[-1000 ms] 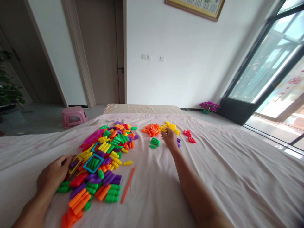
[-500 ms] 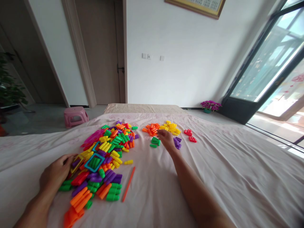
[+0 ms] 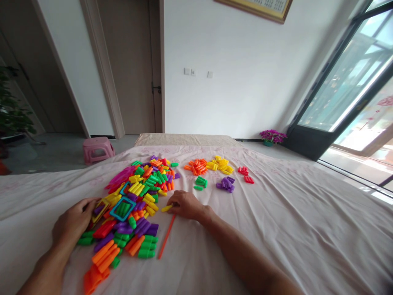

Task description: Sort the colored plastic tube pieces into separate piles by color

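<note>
1. The mixed heap (image 3: 150,186) of orange, green, yellow, purple and red plastic pieces lies on the pale cloth (image 3: 215,254), and serves as the landmark here.
2. The right hand (image 3: 184,205) is just beside the heap, at its right edge; its fingers are closed around one end of the yellow piece (image 3: 166,208).
3. The left hand (image 3: 73,219) rests at the heap's left edge, fingers bent beside the yellow square frame (image 3: 100,211); whether they grip it, one cannot tell.
4. The blue square frame (image 3: 123,208) lies on the heap, over green pieces.
5. The orange stick (image 3: 166,237) lies to the right of the heap's near part, its far end close to the right hand.
6. Right of the heap's far part sit the orange group (image 3: 196,166), then the yellow group (image 3: 220,164) and, farthest from the heap, the red pieces (image 3: 246,175).
7. The green group (image 3: 200,183) and the purple group (image 3: 226,184) are also right of the heap, nearer the person than the orange and yellow ones.
</note>
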{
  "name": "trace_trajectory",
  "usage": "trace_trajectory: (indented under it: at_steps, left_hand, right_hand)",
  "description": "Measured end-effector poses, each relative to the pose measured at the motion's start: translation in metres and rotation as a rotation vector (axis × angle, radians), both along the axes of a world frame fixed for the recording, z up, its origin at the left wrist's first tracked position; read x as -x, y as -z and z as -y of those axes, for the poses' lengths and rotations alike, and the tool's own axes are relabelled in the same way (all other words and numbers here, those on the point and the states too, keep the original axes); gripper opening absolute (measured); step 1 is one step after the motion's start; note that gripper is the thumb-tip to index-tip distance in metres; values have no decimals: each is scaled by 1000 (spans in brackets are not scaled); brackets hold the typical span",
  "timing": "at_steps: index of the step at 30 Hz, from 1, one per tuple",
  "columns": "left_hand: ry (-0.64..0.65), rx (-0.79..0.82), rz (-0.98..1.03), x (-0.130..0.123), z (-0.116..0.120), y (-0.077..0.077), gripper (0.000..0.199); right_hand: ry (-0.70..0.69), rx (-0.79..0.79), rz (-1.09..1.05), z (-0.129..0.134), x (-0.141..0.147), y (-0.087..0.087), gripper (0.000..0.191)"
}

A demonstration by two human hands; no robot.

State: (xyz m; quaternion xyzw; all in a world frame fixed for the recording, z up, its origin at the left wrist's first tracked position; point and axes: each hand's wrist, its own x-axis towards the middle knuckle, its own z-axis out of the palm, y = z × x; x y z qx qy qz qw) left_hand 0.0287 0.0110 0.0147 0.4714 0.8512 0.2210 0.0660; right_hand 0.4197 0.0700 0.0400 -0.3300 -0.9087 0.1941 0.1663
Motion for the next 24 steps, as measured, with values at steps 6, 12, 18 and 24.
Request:
trace_trajectory:
  at_steps: [6, 12, 18, 24]
  left_hand:
    - [-37, 124, 78, -1, -1, -4, 61]
    - [-46, 113, 68, -3, 0, -5, 60]
    - [-50, 101, 66, -8, 1, -8, 61]
    - [45, -85, 142, -13, 6, -3, 63]
  right_hand:
    - [264, 8, -72, -14, -16, 1, 17]
    - [757, -60, -169, -49, -61, -10, 17]
    - [1161, -152, -289, -73, -126, -14, 37]
    - [1034, -140, -458, -72, -115, -3, 41]
